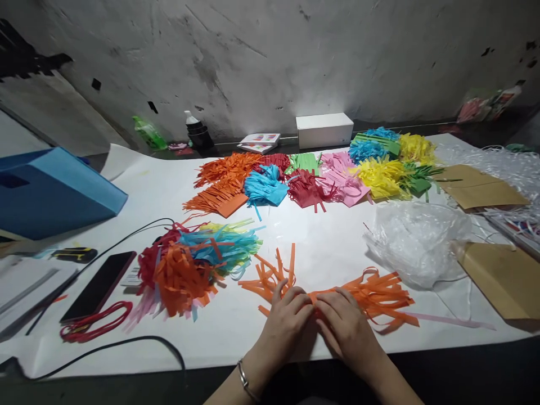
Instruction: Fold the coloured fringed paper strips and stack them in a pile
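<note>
An orange paper tassel point(379, 295) lies across the white table covering, with its cut strips fanned out to both sides. My left hand point(286, 316) is closed on its narrow middle, fingers bent over the paper. Right beside it, my right hand point(346, 327) grips the same middle part, and the two hands nearly meet. The thumbs and the paper under the fingers are mostly hidden. A thin pink strip point(451, 320) stretches out from under the right-hand fringe. To the left is a heap of fringed paper point(185, 270) in orange, red, blue, yellow and pink.
Several folded fringed bundles point(307, 188) lie along the back. At the right are a clear plastic bag point(422, 242) and brown envelopes point(502, 278). At the left are a phone point(99, 287), a red cord point(101, 323), a black cable point(139, 339) and a blue box point(63, 191).
</note>
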Motion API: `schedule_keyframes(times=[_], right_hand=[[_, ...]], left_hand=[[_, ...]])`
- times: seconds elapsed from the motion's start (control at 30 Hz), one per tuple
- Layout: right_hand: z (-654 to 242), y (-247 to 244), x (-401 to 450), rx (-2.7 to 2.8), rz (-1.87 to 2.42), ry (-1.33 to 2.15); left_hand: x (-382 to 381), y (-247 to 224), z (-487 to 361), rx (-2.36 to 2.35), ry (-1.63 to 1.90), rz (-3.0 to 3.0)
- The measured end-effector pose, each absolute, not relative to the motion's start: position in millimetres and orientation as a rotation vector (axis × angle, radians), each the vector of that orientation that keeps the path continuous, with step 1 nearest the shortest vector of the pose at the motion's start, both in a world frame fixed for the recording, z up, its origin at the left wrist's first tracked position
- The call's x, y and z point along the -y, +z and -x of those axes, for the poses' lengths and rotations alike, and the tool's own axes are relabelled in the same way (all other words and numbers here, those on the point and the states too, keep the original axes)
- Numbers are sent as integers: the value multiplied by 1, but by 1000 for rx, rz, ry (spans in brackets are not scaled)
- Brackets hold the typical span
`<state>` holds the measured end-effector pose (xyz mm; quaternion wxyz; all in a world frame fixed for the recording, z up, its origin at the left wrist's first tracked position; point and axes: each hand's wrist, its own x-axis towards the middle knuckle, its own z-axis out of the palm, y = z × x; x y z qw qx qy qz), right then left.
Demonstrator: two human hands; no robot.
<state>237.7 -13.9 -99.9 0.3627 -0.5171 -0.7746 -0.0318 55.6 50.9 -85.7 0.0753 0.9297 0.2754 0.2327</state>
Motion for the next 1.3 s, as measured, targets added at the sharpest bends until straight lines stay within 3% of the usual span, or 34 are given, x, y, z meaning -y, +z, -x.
schedule_keyframes(times=[0.3, 0.57, 0.8, 1.0, 1.3], right_hand=[[-248, -111, 27, 1952, 1546, -55], [-238, -100, 7, 1798, 1867, -119], [-233, -107, 12, 2028, 1428, -67], [-233, -107, 12, 1952, 1446, -57], [-236, -112, 22, 1984, 1350, -24]], left_hand=[[-41, -87, -39, -1056, 726, -2579], [-49, -80, -54, -1426, 432, -2627], [-51, -81, -55, -1433, 433, -2599], [-42, -89, -47, -1078, 783, -2705], [-45, -94, -39, -957, 850, -2597]])
